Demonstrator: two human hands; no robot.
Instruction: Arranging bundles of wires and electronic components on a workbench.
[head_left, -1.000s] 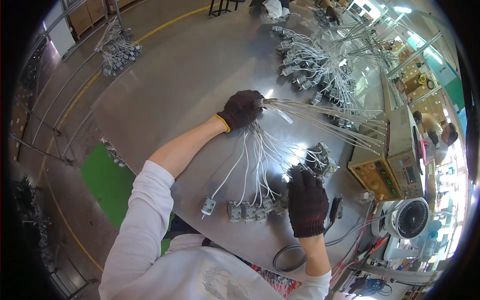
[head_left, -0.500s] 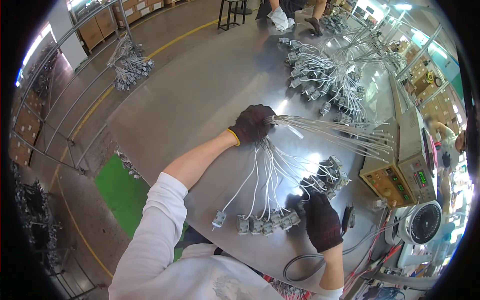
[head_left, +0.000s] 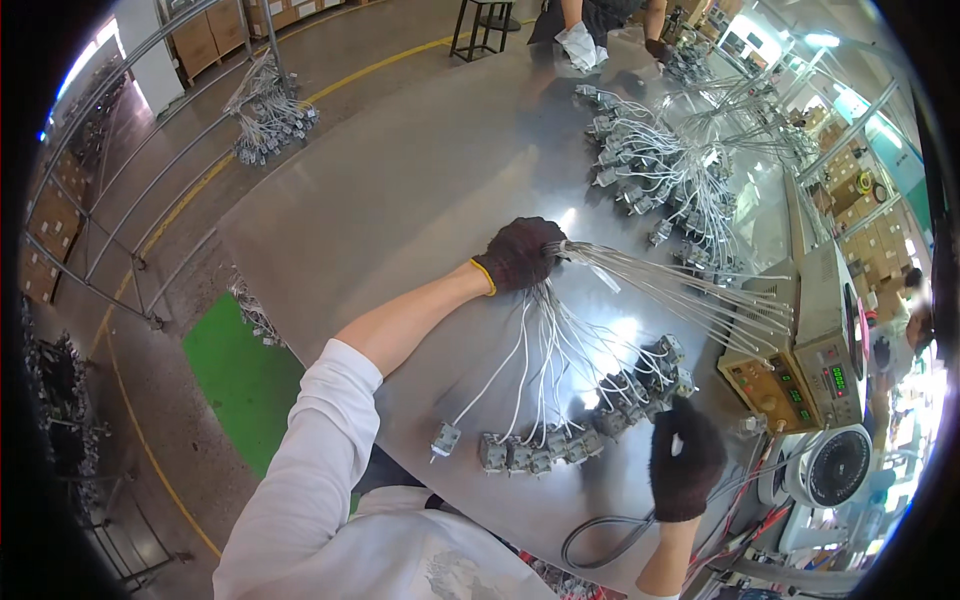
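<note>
In my dark-gloved left hand (head_left: 522,254), a bundle of thin grey-white cables (head_left: 660,275) is gripped tight; their bare ends fan out to the right. From below that fist, the same cables spread down to grey block-shaped connectors (head_left: 540,455), set in a curved row on the metal table. One connector (head_left: 446,439) lies apart at the row's left end. My gloved right hand (head_left: 687,462) is just right of the row, fingers curled with a small gap showing; whatever they hold is hidden. A loop of grey cord (head_left: 600,545) runs beside its wrist.
Two test instruments (head_left: 775,385) with lit displays stand at the right edge, a round black-faced device (head_left: 838,468) below them. A larger heap of cabled connectors (head_left: 660,170) covers the far right. Across the table, another person holds a white cloth (head_left: 580,46).
My right hand has moved right, off the connectors, to where a black clip-like piece lay; that piece is now covered. My left hand keeps its grip while the view shifts slightly.
</note>
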